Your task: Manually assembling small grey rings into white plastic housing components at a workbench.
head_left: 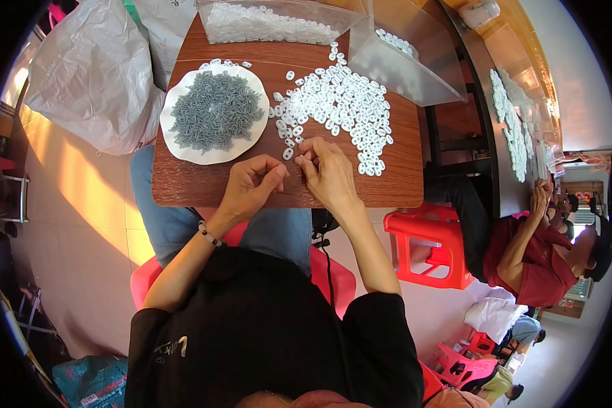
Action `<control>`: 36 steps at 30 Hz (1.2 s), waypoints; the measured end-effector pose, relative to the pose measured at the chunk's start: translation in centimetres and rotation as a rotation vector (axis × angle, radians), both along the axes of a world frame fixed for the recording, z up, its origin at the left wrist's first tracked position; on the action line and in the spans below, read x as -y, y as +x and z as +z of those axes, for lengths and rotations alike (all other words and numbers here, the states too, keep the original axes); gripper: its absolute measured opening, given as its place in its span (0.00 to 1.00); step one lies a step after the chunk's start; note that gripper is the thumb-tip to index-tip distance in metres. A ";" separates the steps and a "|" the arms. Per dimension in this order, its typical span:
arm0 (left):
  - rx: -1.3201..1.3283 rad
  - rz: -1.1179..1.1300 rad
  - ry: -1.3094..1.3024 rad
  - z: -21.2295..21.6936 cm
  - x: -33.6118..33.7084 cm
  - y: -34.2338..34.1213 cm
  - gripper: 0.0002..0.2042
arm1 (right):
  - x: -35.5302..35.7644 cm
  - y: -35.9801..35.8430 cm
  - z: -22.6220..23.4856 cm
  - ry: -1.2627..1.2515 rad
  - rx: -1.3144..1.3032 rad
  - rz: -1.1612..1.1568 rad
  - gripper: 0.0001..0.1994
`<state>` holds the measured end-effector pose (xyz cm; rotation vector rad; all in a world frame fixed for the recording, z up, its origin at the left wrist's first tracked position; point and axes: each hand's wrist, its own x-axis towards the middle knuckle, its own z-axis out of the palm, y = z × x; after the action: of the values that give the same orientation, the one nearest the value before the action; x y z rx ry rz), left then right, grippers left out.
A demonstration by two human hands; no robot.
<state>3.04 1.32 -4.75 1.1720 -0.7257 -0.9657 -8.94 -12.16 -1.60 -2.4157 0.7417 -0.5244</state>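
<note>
My left hand [253,185] hovers over the near edge of the brown table, with thumb and fingers pinched together. What it holds, if anything, is too small to make out. Just to its right, my right hand [328,174] also has its fingertips closed, beside the lower-left end of a pile of small white oval two-holed pieces [347,98]; its pinch hides any content. One loose white piece [288,154] lies between the hands. A scalloped white plate [173,144] holds a heap of small grey screw-like pieces [214,112] to the left.
Clear bins [415,68] of white pieces stand along the table's far side. White sacks [98,75] are at the far left. A red stool [432,248] is on the right, near a seated person in a dark red shirt [537,258] working at another table.
</note>
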 end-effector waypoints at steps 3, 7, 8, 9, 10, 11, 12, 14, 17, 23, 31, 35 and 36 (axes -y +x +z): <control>-0.022 -0.010 -0.025 0.4 0.1 -0.1 0.09 | -0.2 -0.9 0.5 -0.078 0.037 -0.001 0.06; -0.016 0.023 -0.002 0.4 -0.1 -0.5 0.09 | -1.5 -1.8 2.3 0.263 0.126 -0.039 0.04; -0.026 0.041 -0.013 0.4 -0.1 -0.9 0.09 | -1.8 -2.1 2.8 0.546 0.198 -0.060 0.04; -0.035 0.060 -0.023 0.5 -0.1 -1.4 0.10 | -2.1 -2.3 3.2 0.830 0.267 -0.079 0.04; -0.034 0.060 -0.021 0.8 -0.1 -1.8 0.10 | -2.6 -2.5 3.5 0.832 0.268 -0.080 0.04; -0.032 0.032 0.011 1.4 -0.2 -2.1 0.10 | -3.1 -2.5 3.8 0.870 0.400 -0.065 0.04; -0.031 0.007 0.044 2.0 -0.3 -2.5 0.11 | -3.6 -2.6 3.9 0.906 0.532 -0.050 0.03; -0.134 -0.026 0.014 3.4 -0.3 -3.2 0.11 | -4.2 -2.8 4.2 0.903 0.563 -0.039 0.03; -0.273 -0.051 -0.006 3.3 -0.6 -3.3 0.12 | -4.8 -2.8 4.1 0.954 0.599 -0.028 0.04; -0.219 -0.002 0.024 2.3 -0.9 -3.2 0.11 | -4.9 -3.2 2.9 0.915 0.487 -0.040 0.04; 0.143 0.007 0.087 2.4 -1.0 -3.2 0.08 | -4.2 -4.3 3.3 0.615 0.166 -0.047 0.05; 0.241 0.095 0.118 4.3 -1.2 -1.8 0.05 | -4.5 -4.6 3.1 0.597 0.231 -0.118 0.03; 0.350 0.166 0.158 5.0 -1.1 -0.8 0.05 | -4.5 -4.8 2.8 0.600 0.289 -0.147 0.03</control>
<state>2.27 2.45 0.23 1.5379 -0.8239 -0.6953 -13.71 -7.69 1.22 -1.7007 0.8126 -0.5925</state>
